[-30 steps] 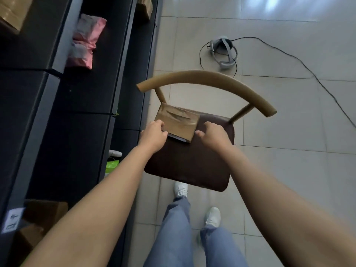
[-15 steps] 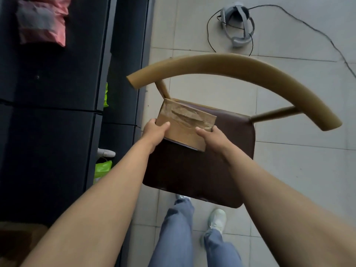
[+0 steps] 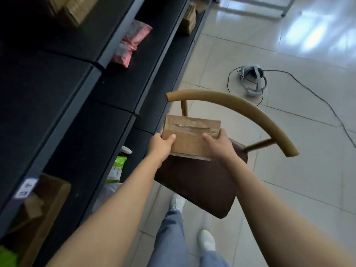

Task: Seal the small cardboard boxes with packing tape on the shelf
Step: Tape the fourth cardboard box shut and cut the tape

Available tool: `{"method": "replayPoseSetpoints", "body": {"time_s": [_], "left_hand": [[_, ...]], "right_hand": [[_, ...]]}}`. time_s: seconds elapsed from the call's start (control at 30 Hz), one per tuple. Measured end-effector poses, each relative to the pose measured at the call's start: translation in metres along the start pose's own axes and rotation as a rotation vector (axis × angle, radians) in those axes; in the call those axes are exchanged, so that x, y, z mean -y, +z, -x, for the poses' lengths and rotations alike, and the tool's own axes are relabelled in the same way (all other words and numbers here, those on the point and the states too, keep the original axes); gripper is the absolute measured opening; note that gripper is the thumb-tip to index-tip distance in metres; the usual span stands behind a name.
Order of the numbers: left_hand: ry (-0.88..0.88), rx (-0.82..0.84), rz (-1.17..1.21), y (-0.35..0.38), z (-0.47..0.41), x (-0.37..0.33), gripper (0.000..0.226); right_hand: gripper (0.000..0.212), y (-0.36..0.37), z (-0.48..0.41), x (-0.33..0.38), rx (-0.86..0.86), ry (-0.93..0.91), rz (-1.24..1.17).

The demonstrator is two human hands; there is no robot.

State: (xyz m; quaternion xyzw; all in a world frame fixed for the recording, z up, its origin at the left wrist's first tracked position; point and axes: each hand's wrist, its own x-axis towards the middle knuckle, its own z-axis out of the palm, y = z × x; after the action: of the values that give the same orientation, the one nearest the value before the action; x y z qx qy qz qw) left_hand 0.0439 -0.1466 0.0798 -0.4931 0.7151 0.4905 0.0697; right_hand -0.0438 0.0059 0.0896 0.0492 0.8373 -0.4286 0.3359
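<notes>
A small flat cardboard box (image 3: 189, 134) with clear packing tape across its top is held above the back of a chair seat. My left hand (image 3: 161, 146) grips its left edge, thumb on top. My right hand (image 3: 218, 144) grips its right edge, thumb lying on the tape. The dark shelf unit (image 3: 81, 97) runs along the left, with other cardboard boxes on the top tier (image 3: 71, 10) and the lower left tier (image 3: 44, 212).
A chair with a dark brown seat (image 3: 198, 187) and curved tan backrest (image 3: 240, 110) stands below the box. Pink mailer bags (image 3: 131, 45) lie on a shelf. A green packet (image 3: 116, 170) lies by the shelf base. A grey headset (image 3: 253, 79) and cable lie on the tiled floor.
Both hands have lifted the box off the chair seat and carried it slightly up. The view has swung up toward the shelves.
</notes>
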Motion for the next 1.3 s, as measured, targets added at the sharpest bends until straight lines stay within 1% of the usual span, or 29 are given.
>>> {"method": "replayPoseSetpoints", "body": {"time_s": [0.13,0.23,0.4,0.47,0.53,0.67,0.73,0.83,0.93,1.03,1.13,1.23,1.3], "left_hand": [[0.001,-0.167,0.055,-0.042,0.07,0.004,0.035],[-0.007,-0.266,0.169,-0.073,0.125,0.015,0.041],[-0.089,-0.467,0.213,-0.125,0.209,0.051,0.036],[-0.131,-0.564,0.229,-0.147,0.243,0.073,0.036],[-0.159,-0.618,0.269,-0.166,0.264,0.095,0.036],[-0.224,-0.736,0.401,-0.212,0.313,0.16,0.054],[-0.269,-0.81,0.434,-0.234,0.338,0.198,0.049],[-0.318,-0.886,0.473,-0.259,0.369,0.248,0.041],[-0.381,-0.938,0.508,-0.289,0.399,0.302,0.033],[-0.451,-0.969,0.494,-0.32,0.422,0.354,0.037],[-0.485,-0.967,0.502,-0.347,0.436,0.396,0.037],[-0.49,-0.938,0.531,-0.365,0.441,0.427,0.035],[-0.508,-0.918,0.528,-0.374,0.438,0.441,0.043]], "right_hand": [[0.059,-0.005,0.064,0.028,0.051,-0.132,0.002],[0.061,-0.003,0.112,0.045,0.105,-0.242,0.027],[0.063,0.025,0.188,0.068,0.214,-0.369,0.106],[0.063,0.046,0.22,0.073,0.284,-0.415,0.15],[0.063,0.067,0.245,0.077,0.331,-0.443,0.183],[0.061,0.126,0.307,0.077,0.458,-0.53,0.242],[0.06,0.16,0.341,0.072,0.533,-0.566,0.29],[0.06,0.205,0.385,0.059,0.644,-0.559,0.321],[0.067,0.255,0.434,0.04,0.729,-0.567,0.38],[0.072,0.306,0.477,0.023,0.765,-0.586,0.435],[0.08,0.35,0.509,0.012,0.777,-0.584,0.494],[0.083,0.38,0.528,0.006,0.787,-0.55,0.59],[0.083,0.392,0.533,0.003,0.783,-0.534,0.626]]}}
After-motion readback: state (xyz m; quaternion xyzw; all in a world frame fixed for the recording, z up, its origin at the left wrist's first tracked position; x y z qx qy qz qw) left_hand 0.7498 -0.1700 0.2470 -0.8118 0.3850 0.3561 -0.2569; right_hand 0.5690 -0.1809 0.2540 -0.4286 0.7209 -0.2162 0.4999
